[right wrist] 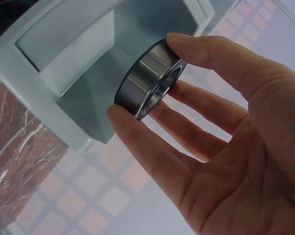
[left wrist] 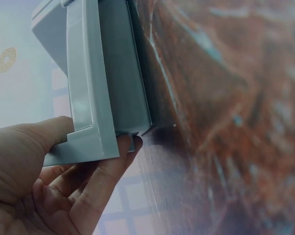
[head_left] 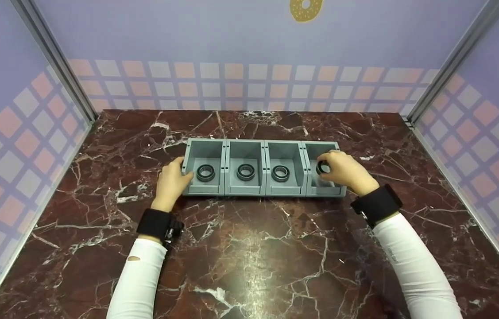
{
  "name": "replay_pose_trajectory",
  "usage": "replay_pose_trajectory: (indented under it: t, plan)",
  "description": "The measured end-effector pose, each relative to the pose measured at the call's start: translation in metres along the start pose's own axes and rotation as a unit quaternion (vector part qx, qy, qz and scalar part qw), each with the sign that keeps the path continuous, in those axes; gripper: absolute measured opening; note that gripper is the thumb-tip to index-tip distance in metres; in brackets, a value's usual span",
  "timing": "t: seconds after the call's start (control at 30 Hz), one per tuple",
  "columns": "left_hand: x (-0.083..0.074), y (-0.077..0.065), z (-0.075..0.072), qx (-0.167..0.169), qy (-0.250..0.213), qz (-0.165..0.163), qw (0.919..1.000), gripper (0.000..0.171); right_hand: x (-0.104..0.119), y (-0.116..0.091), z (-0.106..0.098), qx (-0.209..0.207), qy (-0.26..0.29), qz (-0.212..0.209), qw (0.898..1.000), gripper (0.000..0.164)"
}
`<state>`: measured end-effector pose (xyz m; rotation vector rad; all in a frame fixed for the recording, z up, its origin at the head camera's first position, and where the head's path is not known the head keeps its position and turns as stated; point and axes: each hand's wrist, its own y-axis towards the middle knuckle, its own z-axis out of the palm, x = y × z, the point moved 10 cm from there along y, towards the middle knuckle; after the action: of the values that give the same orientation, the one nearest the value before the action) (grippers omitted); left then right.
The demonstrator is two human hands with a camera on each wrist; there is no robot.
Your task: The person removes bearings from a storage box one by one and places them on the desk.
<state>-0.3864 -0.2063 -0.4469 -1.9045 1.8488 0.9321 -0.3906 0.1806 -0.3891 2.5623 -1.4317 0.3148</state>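
Observation:
Four-part wording aside, a row of joined grey bins [head_left: 245, 190] stands on the table. My left hand [head_left: 171, 185] grips the left end of the row, thumb over the side wall and fingers outside, as the left wrist view shows at the bin's edge [left wrist: 88, 147]. Between thumb and fingertips my right hand [head_left: 346, 172] pinches a ball bearing [right wrist: 149, 78] by its outer rim, at the rightmost bin [right wrist: 83, 107]. The other bins each hold one bearing lying flat: a left one [head_left: 206, 173], a middle one [head_left: 245, 172] and a right one [head_left: 280, 173].
The table [head_left: 249, 257] has a dark red marbled top with white veins. Purple walls with a pink and white checked band [head_left: 234, 86] enclose it at the back and both sides. Black straps [head_left: 377, 204] with cameras sit on both wrists.

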Motion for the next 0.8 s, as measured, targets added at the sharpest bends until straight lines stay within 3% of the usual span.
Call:
replay_pose_trajectory:
  t: [0.47,0.8]
  plan:
    - [0.002,0.0,0.002,0.016,0.011,-0.009,0.9998,0.054,0.008,-0.013,-0.008,-0.011,0.0,0.002,1.0,0.041]
    - [0.002,0.0,0.001,0.01,0.013,-0.012,0.9998,0.054,0.014,-0.022,-0.008,-0.002,-0.014,0.004,1.0,0.042]
